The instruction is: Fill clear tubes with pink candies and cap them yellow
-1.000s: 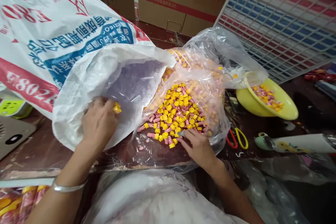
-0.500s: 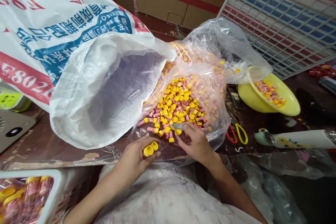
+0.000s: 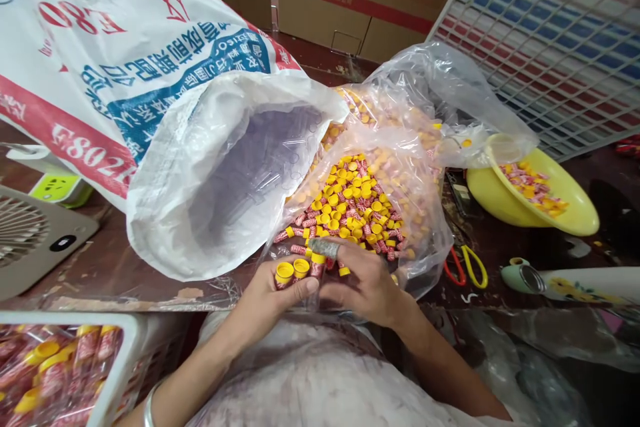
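My left hand (image 3: 270,303) is closed around small tubes with red-and-white patterned sides, their yellow caps (image 3: 285,272) pointing up in a row. My right hand (image 3: 373,280) meets it, thumb and fingers curled about another yellow-capped tube (image 3: 317,263) at the row's right end. A grey wrapping (image 3: 324,248) covers one right fingertip, which lies over that tube's cap. Just beyond both hands, a heap of the same tubes (image 3: 350,203) spills from a clear plastic bag (image 3: 425,240) on the dark table. The lower parts of the held tubes are partly hidden by my fingers.
A large white printed sack (image 3: 165,240) gapes open at left. To the right are scissors (image 3: 473,267), a yellow bowl (image 3: 583,210) and a flowered bottle (image 3: 585,287). A white basket (image 3: 127,340) of packed tubes stands lower left, beside a fan (image 3: 30,233).
My right hand has come from the heap toward my left, bringing a tube. My left hand has turned so its caps face up in a row. The view has shifted left.
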The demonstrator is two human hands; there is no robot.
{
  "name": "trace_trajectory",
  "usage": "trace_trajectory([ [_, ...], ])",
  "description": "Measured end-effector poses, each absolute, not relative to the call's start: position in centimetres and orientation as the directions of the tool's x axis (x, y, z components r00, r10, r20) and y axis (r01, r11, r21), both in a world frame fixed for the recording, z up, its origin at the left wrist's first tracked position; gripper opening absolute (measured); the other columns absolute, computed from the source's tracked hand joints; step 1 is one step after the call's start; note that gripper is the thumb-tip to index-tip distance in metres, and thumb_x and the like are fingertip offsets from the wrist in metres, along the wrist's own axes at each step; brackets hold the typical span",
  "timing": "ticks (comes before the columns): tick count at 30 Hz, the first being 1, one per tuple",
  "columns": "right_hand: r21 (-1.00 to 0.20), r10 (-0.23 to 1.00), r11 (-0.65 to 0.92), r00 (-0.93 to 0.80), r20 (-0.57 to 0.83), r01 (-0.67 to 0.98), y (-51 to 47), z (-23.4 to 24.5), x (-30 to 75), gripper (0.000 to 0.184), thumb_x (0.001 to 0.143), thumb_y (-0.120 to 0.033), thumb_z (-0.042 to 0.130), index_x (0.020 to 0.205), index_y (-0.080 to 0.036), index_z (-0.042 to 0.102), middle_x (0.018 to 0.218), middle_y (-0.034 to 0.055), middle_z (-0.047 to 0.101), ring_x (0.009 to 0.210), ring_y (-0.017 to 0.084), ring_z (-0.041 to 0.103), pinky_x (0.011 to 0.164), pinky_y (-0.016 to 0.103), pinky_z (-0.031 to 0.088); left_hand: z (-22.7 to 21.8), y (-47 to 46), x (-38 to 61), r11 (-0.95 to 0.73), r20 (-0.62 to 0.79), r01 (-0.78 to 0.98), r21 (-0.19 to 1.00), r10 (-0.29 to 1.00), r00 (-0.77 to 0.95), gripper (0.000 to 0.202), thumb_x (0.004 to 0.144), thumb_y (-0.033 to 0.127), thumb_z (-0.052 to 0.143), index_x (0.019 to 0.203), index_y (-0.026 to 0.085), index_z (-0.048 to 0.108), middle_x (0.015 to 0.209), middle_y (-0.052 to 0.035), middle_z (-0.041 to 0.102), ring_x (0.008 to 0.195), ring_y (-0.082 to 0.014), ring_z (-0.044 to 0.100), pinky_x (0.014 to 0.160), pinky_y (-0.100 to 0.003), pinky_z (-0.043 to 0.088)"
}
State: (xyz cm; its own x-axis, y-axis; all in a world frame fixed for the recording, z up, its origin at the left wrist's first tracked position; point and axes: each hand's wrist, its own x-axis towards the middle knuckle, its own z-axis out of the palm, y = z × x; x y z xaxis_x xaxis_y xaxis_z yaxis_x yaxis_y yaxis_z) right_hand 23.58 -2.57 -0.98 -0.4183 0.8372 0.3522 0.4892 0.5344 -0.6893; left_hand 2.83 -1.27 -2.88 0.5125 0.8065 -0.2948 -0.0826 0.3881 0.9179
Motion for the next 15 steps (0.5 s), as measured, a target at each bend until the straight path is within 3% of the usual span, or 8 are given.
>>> trace_trajectory([
  [3, -0.558, 0.784, 0.620, -0.469, 0.408, 0.551, -2.5, -1.9, 22.5, 0.074, 0.085, -0.058, 0.076, 0.137, -0.012, 0.051, 0.135, 0.0203, 0.060, 0.133, 0.034, 0.053, 0.112, 0.052, 0.047, -3.6, -1.2, 2.9, 0.476, -0.339, -0.200, 0.856, 0.810, 0.479, 0.031, 0.078, 0.040, 0.081, 0.088, 0.013, 0.068, 0.079, -0.0008, 0.061, 0.072, -0.0129, 0.052, 0.068, -0.024, 0.044],
  [8, -0.430, 0.732, 0.664, -0.411, 0.544, 0.612, -2.9, -3.8, 20.7, 0.059, 0.084, -0.044, 0.080, 0.128, -0.016, 0.053, 0.118, 0.0163, 0.066, 0.118, 0.034, 0.061, 0.103, 0.053, 0.053, -3.1, -2.1, 3.6, 0.529, -0.359, -0.388, 0.754, 0.828, 0.430, 0.038, 0.069, 0.041, 0.088, 0.090, 0.013, 0.074, 0.084, -0.0038, 0.070, 0.076, -0.0152, 0.061, 0.077, -0.028, 0.051],
  [10, -0.390, 0.695, 0.700, -0.448, 0.562, 0.598, -2.8, -4.1, 20.3, 0.058, 0.086, -0.042, 0.078, 0.132, -0.017, 0.053, 0.120, 0.0167, 0.065, 0.118, 0.036, 0.062, 0.102, 0.056, 0.052, -2.6, -2.3, 3.3, 0.518, -0.347, -0.433, 0.738, 0.841, 0.414, 0.044, 0.062, 0.043, 0.091, 0.088, 0.012, 0.074, 0.085, -0.0043, 0.071, 0.075, -0.0147, 0.062, 0.078, -0.027, 0.051],
  [13, -0.360, 0.631, 0.775, -0.603, 0.488, 0.520, -1.9, -4.4, 20.1, 0.067, 0.094, -0.056, 0.063, 0.147, -0.020, 0.045, 0.142, 0.0176, 0.055, 0.131, 0.041, 0.054, 0.105, 0.060, 0.049, -1.7, -2.6, -0.1, 0.406, -0.280, -0.329, 0.853, 0.887, 0.368, 0.043, 0.063, 0.042, 0.089, 0.089, 0.012, 0.073, 0.084, -0.0041, 0.070, 0.072, -0.0133, 0.060, 0.074, -0.025, 0.050],
  [15, -0.339, 0.621, 0.783, -0.640, 0.452, 0.521, -1.0, -4.9, 20.6, 0.081, 0.093, -0.070, 0.052, 0.155, -0.020, 0.037, 0.143, 0.0174, 0.055, 0.127, 0.043, 0.057, 0.097, 0.056, 0.054, -0.4, -3.9, -4.2, 0.260, -0.240, -0.027, 0.965, 0.922, 0.305, 0.034, 0.075, 0.036, 0.079, 0.099, 0.014, 0.071, 0.091, -0.0056, 0.073, 0.078, -0.0155, 0.063, 0.075, -0.025, 0.050],
])
